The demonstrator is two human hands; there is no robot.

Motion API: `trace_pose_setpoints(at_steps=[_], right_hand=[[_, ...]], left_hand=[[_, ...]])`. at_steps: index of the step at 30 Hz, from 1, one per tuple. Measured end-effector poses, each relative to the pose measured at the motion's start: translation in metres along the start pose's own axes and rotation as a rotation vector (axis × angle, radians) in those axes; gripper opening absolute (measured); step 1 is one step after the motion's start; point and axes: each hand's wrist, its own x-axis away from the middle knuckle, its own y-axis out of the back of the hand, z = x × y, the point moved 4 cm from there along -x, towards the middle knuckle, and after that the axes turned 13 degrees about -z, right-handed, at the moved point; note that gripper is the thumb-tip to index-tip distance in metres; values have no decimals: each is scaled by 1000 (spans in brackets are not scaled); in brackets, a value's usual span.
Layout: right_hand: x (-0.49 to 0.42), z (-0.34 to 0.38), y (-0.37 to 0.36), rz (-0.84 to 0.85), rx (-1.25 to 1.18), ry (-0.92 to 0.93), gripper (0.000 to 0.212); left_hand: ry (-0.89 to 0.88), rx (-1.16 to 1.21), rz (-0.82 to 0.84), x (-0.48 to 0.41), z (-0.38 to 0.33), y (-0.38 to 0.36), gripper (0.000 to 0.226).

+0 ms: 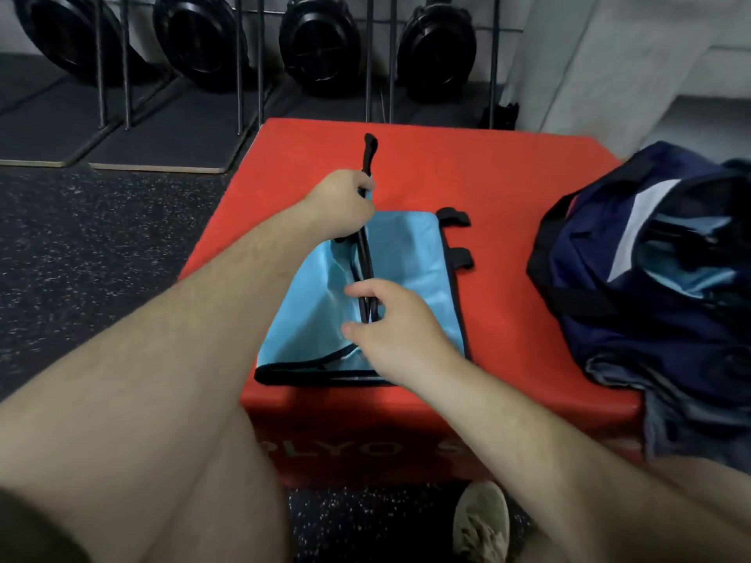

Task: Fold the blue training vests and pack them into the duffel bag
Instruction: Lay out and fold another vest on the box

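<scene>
Here, in the head view, a blue vest [410, 253] lies on top of a red box [500, 184], close to the box's front edge and a bit left of the middle. It looks partly folded, but how many layers there are is hard to tell.

The left hand [345, 205] is closed tight. It grips the blue vest by its black strap [370, 148] near the far end of the vest, and the tip of the strap sticks out past the fist. The right hand [394, 323] is nearer the front edge of the box. It pinches the same black strap lower down, with its fingers curled over the top. The fingertips under the strap are hidden. Two small black tabs [455, 217] poke out from the vest's right side.

A dark blue bag [634, 331] sits on the right edge of the box and hangs over it a little. It is cut off by the right side of the picture. Its top is open, and some light blue cloth [691, 278] shows inside, but it is too dark and blurry to count what is in there.

White letters [337, 449] on the front of the box are blurry and partly hidden by the arms. A shoe [481, 522] stands on the speckled floor [81, 245] below the box. Black weight plates [321, 46] lean in a rack by the far wall, cut off at the top.
</scene>
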Motion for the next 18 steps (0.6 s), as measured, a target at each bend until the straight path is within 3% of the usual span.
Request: trace_pose_setpoints(at_steps=[6, 11, 15, 18], right_hand=[[-2, -34, 38, -74, 6, -77, 46], [-4, -49, 58, -102, 31, -86, 47], [-5, -59, 69, -92, 125, -106, 47], [-5, -60, 74, -63, 450, -27, 48]], left_hand=[[-98, -112, 108, 0, -29, -49, 7], [-155, -121, 144, -1, -47, -83, 19], [-224, 41, 112, 4, -56, -86, 33], [-226, 60, 27, -1, -45, -80, 30]])
